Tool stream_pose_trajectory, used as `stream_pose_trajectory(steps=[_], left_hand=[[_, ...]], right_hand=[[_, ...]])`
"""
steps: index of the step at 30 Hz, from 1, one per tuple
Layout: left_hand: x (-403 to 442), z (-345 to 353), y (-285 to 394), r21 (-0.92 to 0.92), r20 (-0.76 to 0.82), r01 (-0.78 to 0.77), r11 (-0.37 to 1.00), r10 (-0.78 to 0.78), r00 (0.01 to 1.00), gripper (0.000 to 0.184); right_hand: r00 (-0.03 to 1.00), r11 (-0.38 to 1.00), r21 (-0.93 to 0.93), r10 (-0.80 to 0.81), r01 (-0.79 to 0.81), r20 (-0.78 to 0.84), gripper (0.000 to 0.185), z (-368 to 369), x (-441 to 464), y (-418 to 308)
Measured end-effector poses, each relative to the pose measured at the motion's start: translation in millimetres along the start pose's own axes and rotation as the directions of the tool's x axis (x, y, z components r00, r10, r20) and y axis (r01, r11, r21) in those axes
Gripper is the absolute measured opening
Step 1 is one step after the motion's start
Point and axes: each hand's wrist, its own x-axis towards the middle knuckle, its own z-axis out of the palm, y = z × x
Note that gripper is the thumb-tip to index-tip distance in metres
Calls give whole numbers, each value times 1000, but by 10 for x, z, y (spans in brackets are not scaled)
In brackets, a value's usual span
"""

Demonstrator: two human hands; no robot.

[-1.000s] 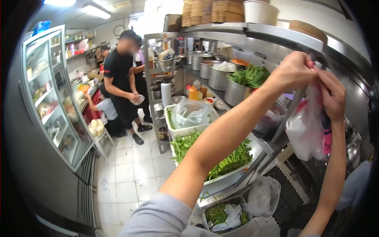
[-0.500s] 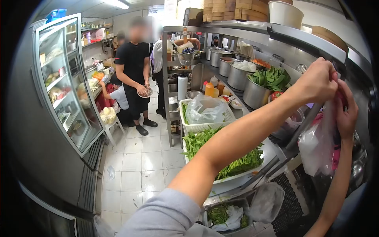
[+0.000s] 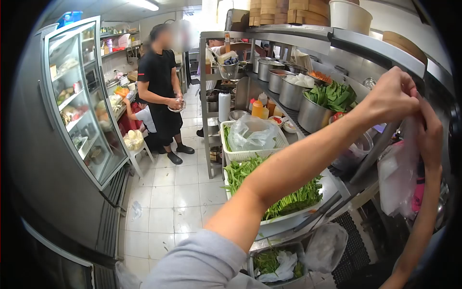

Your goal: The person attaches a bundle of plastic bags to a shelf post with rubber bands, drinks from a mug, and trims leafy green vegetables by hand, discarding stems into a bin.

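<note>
Both my hands are raised at the right, close together by the corner of the metal shelf. My left hand (image 3: 393,98) is closed at the top of a clear plastic bag (image 3: 397,178). Right beside it, the fingers of my right hand (image 3: 429,126) are also closed on the bag's upper part. The bag hangs down below the hands, with white and pink showing in or behind it. The exact grip of the fingertips is partly hidden. Behind my left forearm are pots and a tub of green vegetables (image 3: 293,197).
Steel pots (image 3: 291,91) line the rack under a shelf with bamboo steamers (image 3: 308,12). A basket (image 3: 252,155) holds a plastic bag. Below is a bin of scraps (image 3: 276,265). A person in black (image 3: 159,86) stands by the glass-door fridge (image 3: 72,106); another person crouches behind.
Since a second ago the view has swung, so my hands and the bag sit farther right and slightly lower. Both hands remain at the bag's top. The person in black has turned slightly.
</note>
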Motion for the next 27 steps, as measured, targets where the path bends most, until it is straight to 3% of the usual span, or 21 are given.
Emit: stream_pose_trajectory(steps=[3, 4, 7, 10, 11, 12, 13, 14, 15, 17, 19, 22, 24, 27], left_hand=[[-76, 79, -62, -475, 67, 187, 860, -176, 982, 10], [-97, 96, -107, -526, 91, 207, 825, -187, 978, 11], [-131, 181, -156, -564, 31, 167, 809, -181, 983, 12], [-163, 209, -183, -467, -91, 37, 884, -89, 992, 16], [-194, 193, -191, -362, -119, 69, 930, -120, 986, 20], [-165, 233, -313, -198, -217, -140, 970, 96, 972, 22], [-191, 215, -301, -219, -161, -81, 972, 46, 986, 23], [-235, 227, -207, -186, -197, -111, 976, 74, 978, 16], [-268, 236, -182, -94, -213, -147, 985, 124, 969, 16], [-250, 237, -320, -210, -209, -135, 968, 90, 974, 17], [-242, 249, -408, -369, -200, -148, 918, 78, 977, 16], [-205, 261, -475, -461, -175, -112, 880, 34, 984, 13], [-185, 255, -446, -519, -152, -97, 849, 21, 988, 12], [-172, 204, -380, -401, -90, -22, 916, -16, 996, 12]], right_hand=[[999, 999, -13, 49, -49, 7, 38, -34, -80, -2], [998, 998, -26, 60, -60, 18, 39, -30, -125, 7], [1000, 999, 45, 7, -7, 2, 40, -66, -177, -98], [991, 977, 175, 111, -124, 82, 42, -83, -157, -230], [996, 990, 126, 60, -67, 64, 43, -99, -111, -294], [999, 997, 62, -38, 36, 38, 41, -137, -47, -393], [996, 995, 23, -93, 93, 11, 39, -159, -18, -420], [999, 995, 97, -37, 35, 18, 37, -168, 1, -452], [997, 993, 89, -82, 82, -10, 37, -172, 32, -463], [994, 979, 179, -87, 96, -59, 38, -177, 77, -537], [998, 966, 259, 10, 8, -65, 39, -186, 65, -550], [987, 972, 208, -86, 113, -133, 39, -133, 56, -418], [994, 981, 169, -81, 93, -80, 38, -162, 39, -408], [991, 987, 106, -118, 124, -57, 37, -132, 25, -345]])
